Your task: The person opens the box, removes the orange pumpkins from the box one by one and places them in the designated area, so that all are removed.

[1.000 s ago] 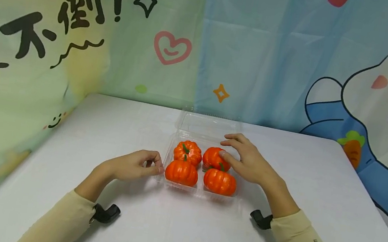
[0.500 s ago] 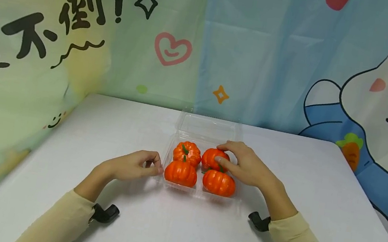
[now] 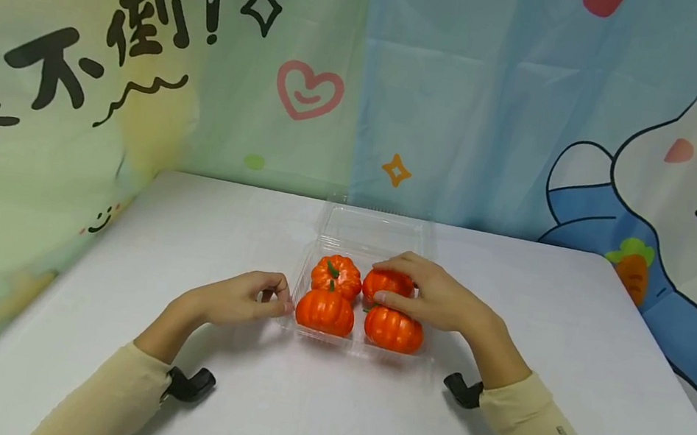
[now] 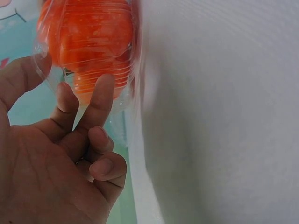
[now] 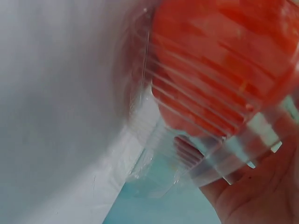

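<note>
Several small orange toy pumpkins with green stems sit in an open clear plastic clamshell box (image 3: 356, 345) on the table. My left hand (image 3: 243, 298) is at the box's left edge; in the left wrist view its thumb lies over the clear rim and a finger meets the ribbed side wall. My right hand (image 3: 441, 296) reaches over the right wall and grips the back right pumpkin (image 3: 384, 283), thumb in front and fingers behind. The front right pumpkin (image 3: 393, 330) sits just below that thumb. At left are the back left pumpkin (image 3: 340, 274) and front left pumpkin (image 3: 325, 311).
The box's clear lid (image 3: 376, 229) lies folded back toward the far table edge. A white cloth covers the table (image 3: 321, 414). Behind it hangs a printed curtain (image 3: 472, 101). Black wrist mounts (image 3: 190, 383) stick out from both sleeves.
My right hand has come down and left onto the back right pumpkin, its fingers closing over the pumpkin's top and front. The left hand has stayed at the box edge.
</note>
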`<state>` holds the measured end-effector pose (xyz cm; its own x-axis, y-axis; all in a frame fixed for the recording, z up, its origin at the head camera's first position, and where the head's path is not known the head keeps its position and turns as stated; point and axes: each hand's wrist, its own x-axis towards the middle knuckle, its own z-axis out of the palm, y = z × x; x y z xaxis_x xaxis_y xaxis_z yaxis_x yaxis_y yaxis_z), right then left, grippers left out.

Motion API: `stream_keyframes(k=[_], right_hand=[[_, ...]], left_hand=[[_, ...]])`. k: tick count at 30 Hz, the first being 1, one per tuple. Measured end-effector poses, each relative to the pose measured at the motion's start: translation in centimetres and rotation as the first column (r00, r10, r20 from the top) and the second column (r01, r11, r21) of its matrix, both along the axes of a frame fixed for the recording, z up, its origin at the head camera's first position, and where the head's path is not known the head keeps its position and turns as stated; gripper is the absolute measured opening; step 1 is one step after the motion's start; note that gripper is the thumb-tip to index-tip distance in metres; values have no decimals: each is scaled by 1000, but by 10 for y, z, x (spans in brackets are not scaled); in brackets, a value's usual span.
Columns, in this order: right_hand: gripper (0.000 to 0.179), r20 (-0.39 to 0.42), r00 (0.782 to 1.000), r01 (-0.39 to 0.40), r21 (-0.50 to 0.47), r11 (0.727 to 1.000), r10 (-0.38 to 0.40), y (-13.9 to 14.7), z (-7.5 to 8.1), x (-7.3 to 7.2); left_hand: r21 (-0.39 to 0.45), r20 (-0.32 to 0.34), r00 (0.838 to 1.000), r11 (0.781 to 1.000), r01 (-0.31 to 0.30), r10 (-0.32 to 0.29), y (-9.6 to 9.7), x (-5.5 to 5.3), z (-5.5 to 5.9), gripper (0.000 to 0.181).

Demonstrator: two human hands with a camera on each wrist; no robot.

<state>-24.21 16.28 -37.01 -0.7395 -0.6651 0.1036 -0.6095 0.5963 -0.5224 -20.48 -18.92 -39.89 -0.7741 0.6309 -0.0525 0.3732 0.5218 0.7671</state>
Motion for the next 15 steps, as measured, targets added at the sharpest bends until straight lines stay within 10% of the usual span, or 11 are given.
stream_keyframes(k=[15], right_hand=[[37,-86,996,-17,62,998,22,-9,4,-2]], left_hand=[[-2,3,1000,1000,-2,2,-1,0,-1,8]])
